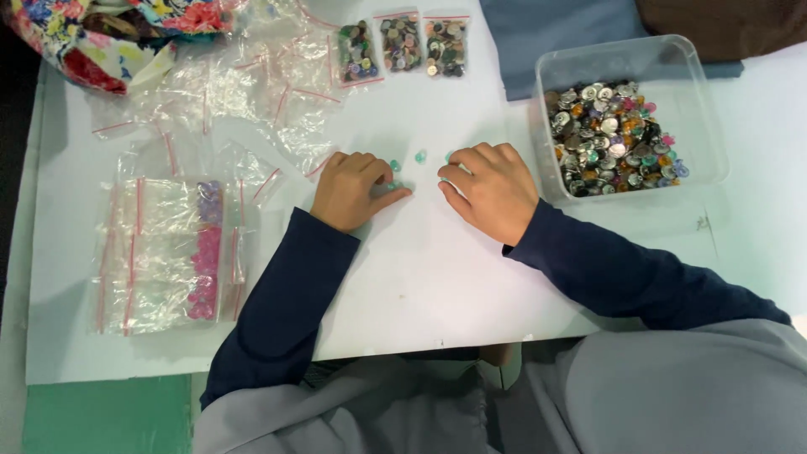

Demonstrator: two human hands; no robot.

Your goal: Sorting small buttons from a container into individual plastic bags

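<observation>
Left hand [349,189] curled, fingertips pressing small teal buttons [393,175] on white surface [420,277]. Right hand [487,189] curled, fingers pinched near more teal buttons at its 10 o'clock; grip unclear. Clear tub of mixed buttons [618,134] at 2 o'clock of right hand.

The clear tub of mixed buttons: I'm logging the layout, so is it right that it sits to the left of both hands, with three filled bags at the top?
Not quite. The head view shows the clear tub to the right of both hands, beside the right hand. The three filled bags do lie at the top.
</observation>
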